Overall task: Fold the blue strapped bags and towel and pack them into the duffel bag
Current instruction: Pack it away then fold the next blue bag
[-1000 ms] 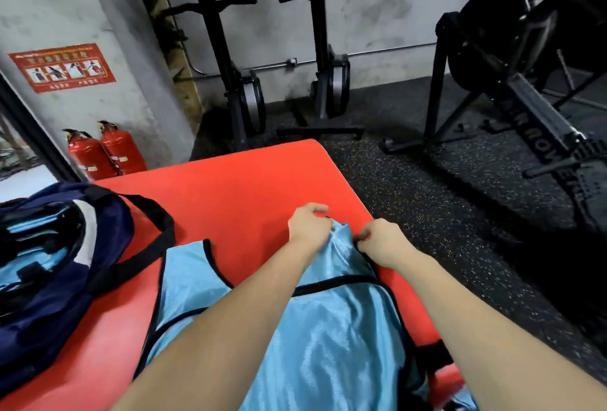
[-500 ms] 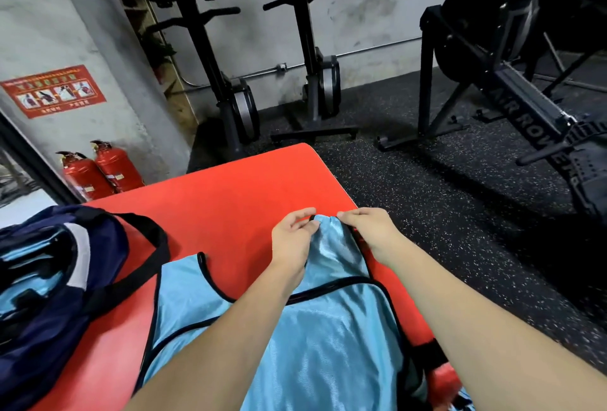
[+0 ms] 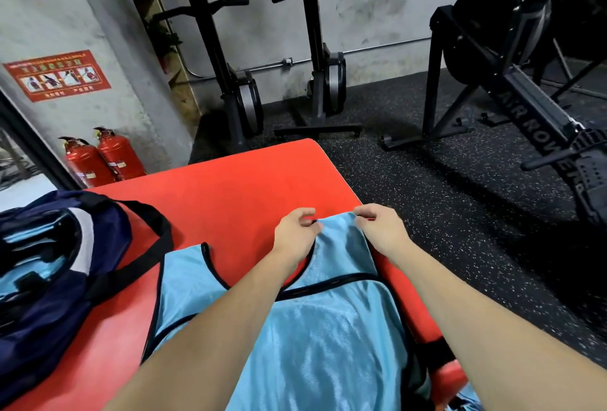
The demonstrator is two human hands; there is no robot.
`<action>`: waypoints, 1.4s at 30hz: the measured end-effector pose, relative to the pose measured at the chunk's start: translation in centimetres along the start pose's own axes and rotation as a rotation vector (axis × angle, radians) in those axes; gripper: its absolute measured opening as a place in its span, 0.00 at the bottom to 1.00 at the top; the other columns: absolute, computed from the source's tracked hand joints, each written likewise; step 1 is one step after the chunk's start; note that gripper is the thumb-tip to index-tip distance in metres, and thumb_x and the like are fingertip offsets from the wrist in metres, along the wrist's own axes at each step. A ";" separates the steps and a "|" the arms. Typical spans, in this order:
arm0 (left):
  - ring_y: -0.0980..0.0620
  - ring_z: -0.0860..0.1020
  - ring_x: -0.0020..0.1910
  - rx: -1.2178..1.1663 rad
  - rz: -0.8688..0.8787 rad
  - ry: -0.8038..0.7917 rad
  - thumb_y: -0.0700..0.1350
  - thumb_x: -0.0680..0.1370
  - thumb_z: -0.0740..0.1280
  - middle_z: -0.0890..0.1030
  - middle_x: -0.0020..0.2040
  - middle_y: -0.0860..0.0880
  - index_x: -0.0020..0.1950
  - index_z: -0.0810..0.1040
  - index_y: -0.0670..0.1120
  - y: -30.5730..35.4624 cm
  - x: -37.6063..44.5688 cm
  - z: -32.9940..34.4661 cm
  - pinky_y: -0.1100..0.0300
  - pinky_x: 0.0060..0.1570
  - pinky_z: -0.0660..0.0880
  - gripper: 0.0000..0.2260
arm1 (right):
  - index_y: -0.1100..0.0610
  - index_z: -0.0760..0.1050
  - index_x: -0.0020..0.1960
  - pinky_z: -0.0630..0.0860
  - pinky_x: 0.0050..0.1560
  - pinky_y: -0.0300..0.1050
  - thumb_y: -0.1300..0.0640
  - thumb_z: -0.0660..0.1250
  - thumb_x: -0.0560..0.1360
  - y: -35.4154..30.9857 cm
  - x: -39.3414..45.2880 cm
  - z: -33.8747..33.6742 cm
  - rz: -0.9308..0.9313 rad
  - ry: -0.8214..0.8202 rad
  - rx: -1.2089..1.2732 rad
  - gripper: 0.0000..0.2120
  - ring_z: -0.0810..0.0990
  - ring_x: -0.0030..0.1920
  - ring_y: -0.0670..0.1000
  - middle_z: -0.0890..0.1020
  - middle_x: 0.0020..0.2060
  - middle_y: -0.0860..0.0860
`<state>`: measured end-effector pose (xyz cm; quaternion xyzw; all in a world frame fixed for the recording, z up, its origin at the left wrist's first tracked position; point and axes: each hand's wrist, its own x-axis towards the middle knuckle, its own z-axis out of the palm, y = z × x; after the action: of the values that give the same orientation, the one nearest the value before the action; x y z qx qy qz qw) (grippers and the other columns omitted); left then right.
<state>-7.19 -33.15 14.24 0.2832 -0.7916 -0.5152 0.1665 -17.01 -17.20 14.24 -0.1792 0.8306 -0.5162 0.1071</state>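
**Halfway into folding this blue strapped thing, bag's already got stuff in it**

So here's where I'm at. Big red desk in the gym, with rowing machines and two fire extinguishers around it, none of which matters. The navy duffel bag sits on the left end of the desk, mouth open, and there's something shiny light blue inside, so I'd guess at least one piece is packed. Can't tell how many, and the bag runs off the left edge of the view.

Right in front of me the blue strapped bag lies spread flat on the desk, well apart from the duffel. Not folded yet as far as I can see. My left hand pinches the far strap's left corner, my right hand pinches the right corner, both at the top end. My guess is the fold toward me comes next.

Stuff I can't make out: my forearms cover a good chunk of the fabric, the near end is cut off at the bottom, and there's another scrap of blue at the bottom right, no idea what. No towel anywhere that I can see.
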 end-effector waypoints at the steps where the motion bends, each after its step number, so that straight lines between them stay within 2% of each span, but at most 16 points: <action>1: 0.52 0.78 0.55 0.202 0.042 -0.051 0.45 0.76 0.73 0.80 0.56 0.51 0.61 0.80 0.53 0.0 0.1 -0.5 0.64 0.59 0.71 0.14 | 0.54 0.79 0.63 0.68 0.63 0.39 0.60 0.68 0.77 0.3 -0.1 0.0 -0.025 -0.044 -0.152 0.15 0.79 0.61 0.51 0.82 0.60 0.50; 4: 0.48 0.78 0.56 0.473 0.165 -0.120 0.46 0.77 0.71 0.76 0.61 0.46 0.66 0.78 0.53 0.2 -0.9 -2.6 0.61 0.63 0.69 0.18 | 0.55 0.74 0.70 0.67 0.65 0.45 0.58 0.68 0.77 0.5 -0.7 0.0 -0.120 -0.092 -0.346 0.21 0.76 0.64 0.57 0.79 0.63 0.56; 8: 0.52 0.77 0.57 0.589 0.296 -0.174 0.42 0.78 0.69 0.79 0.59 0.49 0.63 0.81 0.53 -1.1 -5.0 -6.4 0.62 0.64 0.68 0.14 | 0.57 0.77 0.64 0.71 0.64 0.50 0.59 0.69 0.76 0.1 -2.5 -1.2 -0.206 -0.072 -0.390 0.16 0.78 0.59 0.57 0.81 0.58 0.57; 12: 0.52 0.77 0.62 0.625 0.398 -0.187 0.43 0.78 0.69 0.82 0.60 0.52 0.62 0.82 0.49 -3.4 -10.6 -9.9 0.65 0.64 0.66 0.13 | 0.56 0.78 0.60 0.74 0.61 0.46 0.56 0.71 0.76 -0.1 -5.0 -2.8 -0.202 -0.104 -0.366 0.13 0.81 0.52 0.52 0.83 0.53 0.52; 16: 0.51 0.74 0.65 0.751 0.327 -0.168 0.58 0.76 0.62 0.79 0.62 0.56 0.64 0.80 0.54 -6.6 -14.5 -13.8 0.48 0.67 0.69 0.19 | 0.56 0.79 0.58 0.74 0.58 0.44 0.52 0.73 0.76 0.3 -8.3 -3.4 -0.197 -0.179 -0.387 0.14 0.81 0.50 0.51 0.83 0.50 0.52; 19: 0.51 0.71 0.70 0.808 0.257 -0.125 0.57 0.79 0.66 0.76 0.66 0.56 0.68 0.77 0.55 -7.6 -15.6 -16.7 0.46 0.70 0.66 0.18 | 0.54 0.77 0.62 0.73 0.59 0.44 0.48 0.78 0.70 0.7 -10.0 -3.6 -0.171 -0.315 -0.502 0.24 0.80 0.54 0.51 0.81 0.53 0.51; 22: 0.50 0.69 0.71 0.847 0.088 -0.134 0.65 0.74 0.67 0.73 0.70 0.56 0.73 0.71 0.58 -8.0 -15.5 -19.2 0.44 0.70 0.66 0.29 | 0.53 0.78 0.62 0.73 0.54 0.42 0.50 0.80 0.68 0.5 -10.8 -3.5 -0.182 -0.344 -0.573 0.26 0.79 0.54 0.51 0.81 0.54 0.51; 24: 0.49 0.72 0.67 0.786 0.021 -0.139 0.65 0.70 0.70 0.76 0.67 0.51 0.73 0.71 0.55 -8.1 -15.2 -20.6 0.48 0.67 0.69 0.33 | 0.53 0.80 0.56 0.73 0.42 0.38 0.53 0.81 0.68 0.0 -11.3 -3.5 -0.147 -0.338 -0.552 0.19 0.81 0.44 0.47 0.83 0.48 0.51; 27: 0.52 0.76 0.57 0.669 -0.001 -0.124 0.50 0.72 0.78 0.78 0.58 0.50 0.67 0.77 0.50 -7.7 -15.5 -21.8 0.65 0.54 0.67 0.25 | 0.57 0.82 0.46 0.71 0.30 0.34 0.56 0.80 0.68 -0.4 -11.2 -3.7 -0.112 -0.327 -0.467 0.10 0.78 0.29 0.43 0.83 0.34 0.50; 29: 0.54 0.75 0.47 0.580 -0.024 -0.075 0.45 0.71 0.78 0.78 0.47 0.54 0.59 0.80 0.50 -7.8 -16.0 -22.6 0.67 0.43 0.66 0.18 | 0.55 0.80 0.37 0.66 0.31 0.37 0.54 0.80 0.69 -0.6 -11.0 -4.1 -0.143 -0.312 -0.401 0.10 0.73 0.30 0.45 0.78 0.28 0.47; 31: 0.54 0.72 0.38 0.476 -0.070 -0.046 0.43 0.70 0.78 0.74 0.36 0.54 0.47 0.82 0.49 -7.9 -16.4 -23.4 0.64 0.36 0.66 0.09 | 0.53 0.82 0.36 0.67 0.35 0.37 0.56 0.79 0.69 -0.9 -11.0 -4.8 -0.146 -0.324 -0.275 0.07 0.73 0.34 0.46 0.78 0.29 0.49; 34: 0.55 0.73 0.35 0.332 -0.073 -0.092 0.45 0.71 0.79 0.76 0.33 0.53 0.40 0.84 0.47 -7.2 -16.9 -25.0 0.58 0.41 0.67 0.05 | 0.56 0.86 0.45 0.74 0.41 0.40 0.60 0.78 0.71 -2.1 -11.5 -6.2 -0.061 -0.423 -0.082 0.03 0.81 0.41 0.47 0.86 0.42 0.56; 36: 0.56 0.78 0.38 0.187 -0.072 -0.174 0.43 0.72 0.78 0.83 0.38 0.52 0.43 0.85 0.46 -5.7 -17.4 -26.2 0.62 0.43 0.72 0.04 | 0.60 0.85 0.48 0.77 0.43 0.41 0.61 0.77 0.71 -3.0 -11.2 -7.1 0.033 -0.532 -0.006 0.07 0.83 0.45 0.51 0.87 0.46 0.57; 38: 0.53 0.82 0.45 0.050 -0.085 -0.259 0.42 0.73 0.78 0.86 0.46 0.47 0.47 0.85 0.44 -4.3 -17.4 -27.3 0.60 0.48 0.74 0.05 | 0.61 0.85 0.50 0.77 0.56 0.48 0.61 0.78 0.68 -3.8 -10.2 -7.7 0.075 -0.602 0.065 0.11 0.84 0.52 0.55 0.86 0.51 0.58; 40: 0.48 0.82 0.49 -0.022 -0.065 -0.236 0.42 0.73 0.78 0.86 0.51 0.40 0.50 0.85 0.44 -3.4 -16.4 -28.2 0.53 0.53 0.73 0.08 | 0.61 0.85 0.51 0.75 0.59 0.49 0.60 0.78 0.67 -4.6 -8.7 -7.5 0.066 -0.567 0.127 0.13 0.84 0.53 0.55 0.86 0.52 0.59; 42: 0.48 0.82 0.48 -0.083 -0.037 -0.103 0.40 0.73 0.77 0.86 0.49 0.40 0.48 0.85 0.43 -3.0 -14.4 -28.3 0.54 0.54 0.74 0.05 | 0.63 0.84 0.52 0.76 0.55 0.46 0.62 0.76 0.70 -5.5 -7.1 -6.4 0.020 -0.462 0.192 0.11 0.84 0.51 0.53 0.86 0.51 0.59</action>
<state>20.63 -45.52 23.63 0.2639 -0.7716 -0.5645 0.1278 -11.80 -11.27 22.01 -0.2733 0.7330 -0.5369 0.3159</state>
